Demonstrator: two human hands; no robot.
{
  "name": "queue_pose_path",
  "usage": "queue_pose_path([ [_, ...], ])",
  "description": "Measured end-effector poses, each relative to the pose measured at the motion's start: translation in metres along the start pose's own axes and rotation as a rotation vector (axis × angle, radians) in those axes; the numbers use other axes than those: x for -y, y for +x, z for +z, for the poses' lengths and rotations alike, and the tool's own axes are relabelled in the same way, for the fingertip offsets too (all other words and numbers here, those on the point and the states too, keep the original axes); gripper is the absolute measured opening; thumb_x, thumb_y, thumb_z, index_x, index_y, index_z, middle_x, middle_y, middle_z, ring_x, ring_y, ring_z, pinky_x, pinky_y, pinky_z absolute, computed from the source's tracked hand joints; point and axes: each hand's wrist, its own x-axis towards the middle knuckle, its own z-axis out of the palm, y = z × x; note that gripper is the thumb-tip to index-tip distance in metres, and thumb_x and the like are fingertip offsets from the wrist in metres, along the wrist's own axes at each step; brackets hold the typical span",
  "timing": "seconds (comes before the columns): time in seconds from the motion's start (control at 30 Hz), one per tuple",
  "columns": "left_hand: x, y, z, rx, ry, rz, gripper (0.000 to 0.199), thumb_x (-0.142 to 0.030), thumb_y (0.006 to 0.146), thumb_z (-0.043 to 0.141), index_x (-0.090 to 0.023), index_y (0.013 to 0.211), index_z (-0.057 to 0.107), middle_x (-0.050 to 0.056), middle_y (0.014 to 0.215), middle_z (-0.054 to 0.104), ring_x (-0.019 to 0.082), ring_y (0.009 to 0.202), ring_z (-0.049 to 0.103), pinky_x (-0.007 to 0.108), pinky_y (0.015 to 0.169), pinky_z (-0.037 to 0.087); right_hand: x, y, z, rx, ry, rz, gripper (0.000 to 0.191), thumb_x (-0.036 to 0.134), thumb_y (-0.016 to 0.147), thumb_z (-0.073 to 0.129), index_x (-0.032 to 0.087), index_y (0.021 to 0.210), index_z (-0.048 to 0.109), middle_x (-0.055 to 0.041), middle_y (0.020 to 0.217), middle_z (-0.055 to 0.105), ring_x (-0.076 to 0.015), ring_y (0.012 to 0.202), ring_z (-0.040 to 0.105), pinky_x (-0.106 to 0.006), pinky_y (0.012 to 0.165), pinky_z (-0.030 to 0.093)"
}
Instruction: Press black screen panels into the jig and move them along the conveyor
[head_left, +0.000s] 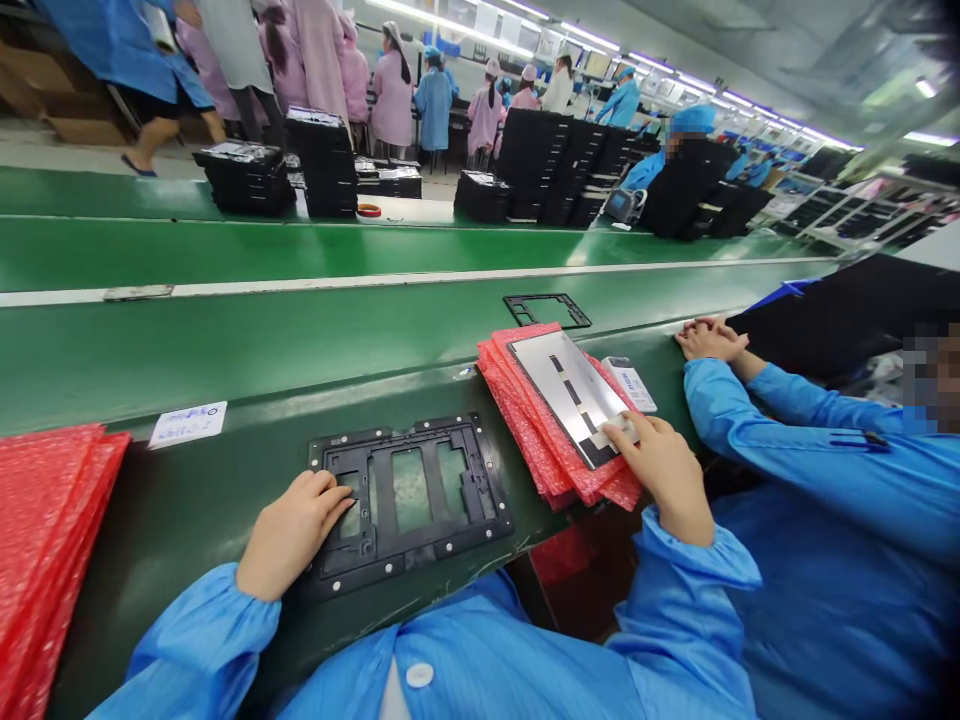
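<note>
A black rectangular frame (pixel 386 548) with open windows and small silver dots along its border lies flat on the green bench in front of me. My left hand (pixel 294 525) is closed at its left side, fingertips reaching over the inner edge. To the right, a silver display panel (pixel 551 385) with a dark flex strip down its back rests on a stack of red bubble-wrap bags (pixel 517 440). The fingers of my right hand (pixel 664 465) pinch the panel's near right corner; the thumb is partly hidden.
A thinner black frame (pixel 551 322) lies on the green conveyor belt (pixel 337 340). A white box (pixel 630 384) stands beside the bags. At left are a labelled paper (pixel 187 425) and more red bags (pixel 52 530). A co-worker's clasped hands (pixel 711 340) rest at right. Black trays (pixel 322 160) are stacked beyond.
</note>
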Motion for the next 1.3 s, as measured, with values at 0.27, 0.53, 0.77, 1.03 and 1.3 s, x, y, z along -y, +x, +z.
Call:
queue_pose_path([
  [0.27,0.015,-0.004,-0.006,-0.255,-0.271,-0.18,0.042,-0.054,0.094,0.044,-0.024,0.114,0.066,0.006,0.105,0.062,0.022,0.098,0.06,0.031,0.08,0.047,-0.025,0.05,0.006,0.162,0.335,0.204,0.062,0.057,0.071,0.075,0.009,0.109,0.066,-0.0141,0.094,0.065,-0.0273,0.085,0.059,-0.038,0.078,0.044],
  [0.53,0.023,-0.006,-0.014,-0.392,-0.416,-0.247,0.022,-0.052,0.088,0.052,-0.042,0.105,0.061,-0.004,0.1,0.06,0.019,0.079,0.06,0.034,0.07,0.051,-0.026,0.054,-0.012,0.071,0.933,0.22,0.047,0.055,0.07,0.071,0.011,0.087,0.065,-0.0036,0.073,0.063,-0.0163,0.066,0.055,-0.028,0.06,0.044],
  [0.77,0.011,-0.006,-0.027,-0.364,-0.626,-0.322,0.03,-0.055,0.084,0.053,-0.035,0.102,0.066,-0.006,0.106,0.066,0.02,0.091,0.063,0.032,0.079,0.054,0.017,-0.002,-0.039,-0.04,1.298,0.227,0.065,0.053,0.069,0.07,0.022,0.125,0.057,-0.0032,0.094,0.067,-0.0155,0.064,0.058,-0.026,0.056,0.046],
  [1.03,0.007,-0.013,-0.063,-0.208,-1.287,-0.121,0.097,-0.043,0.066,0.083,-0.045,0.148,0.031,0.002,0.152,0.042,0.026,0.136,0.045,0.042,0.109,0.042,0.129,-0.085,-0.018,0.826,1.553,0.297,0.033,0.046,0.062,0.079,0.018,0.079,0.073,-0.0061,0.078,0.07,-0.0187,0.062,0.061,-0.026,0.052,0.048],
  [1.3,0.006,-0.017,-0.063,-0.055,-1.286,-0.426,0.044,-0.058,0.06,0.08,-0.018,0.078,0.077,0.01,0.084,0.075,0.031,0.089,0.069,0.046,0.087,0.055,0.159,-0.101,0.024,1.549,1.563,0.133,0.095,0.097,0.066,0.033,0.014,0.092,0.072,-0.0142,0.083,0.072,-0.0224,0.057,0.067,-0.028,0.045,0.05],
])
